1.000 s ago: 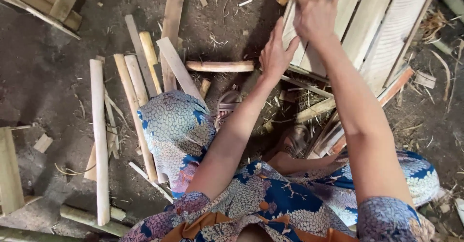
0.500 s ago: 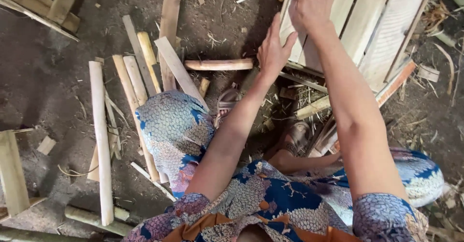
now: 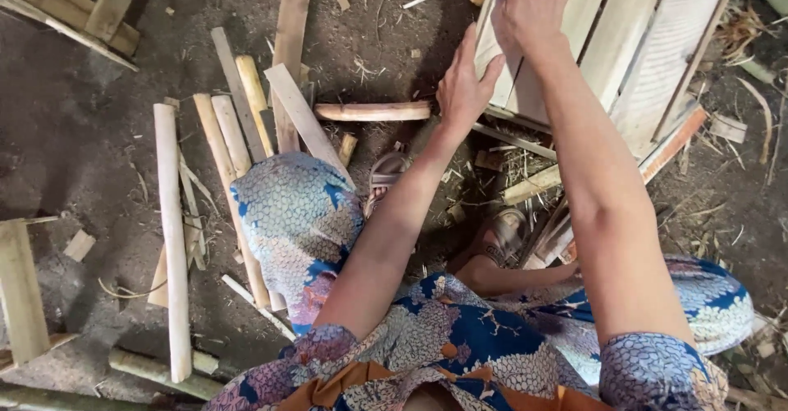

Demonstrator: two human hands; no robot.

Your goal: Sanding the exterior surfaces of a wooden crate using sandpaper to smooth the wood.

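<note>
Sticks: many wood sticks [image 3: 172, 239] lie on the dirt floor [image 3: 74, 132], left side.
Left hand: my left hand [image 3: 465, 87] lies flat and open on the slat panel's edge.
Right hand: my right hand [image 3: 532, 5] grips the wooden slat panel [image 3: 632, 42], upper right.

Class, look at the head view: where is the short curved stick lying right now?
The short curved stick lies crosswise on the dirt floor, upper middle of the head view, just left of the left hand, which rests on the slatted wooden panel.

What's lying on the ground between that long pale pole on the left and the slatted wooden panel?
Head view: between the pole and panel lie loose sticks and a short log on dirt.
</note>
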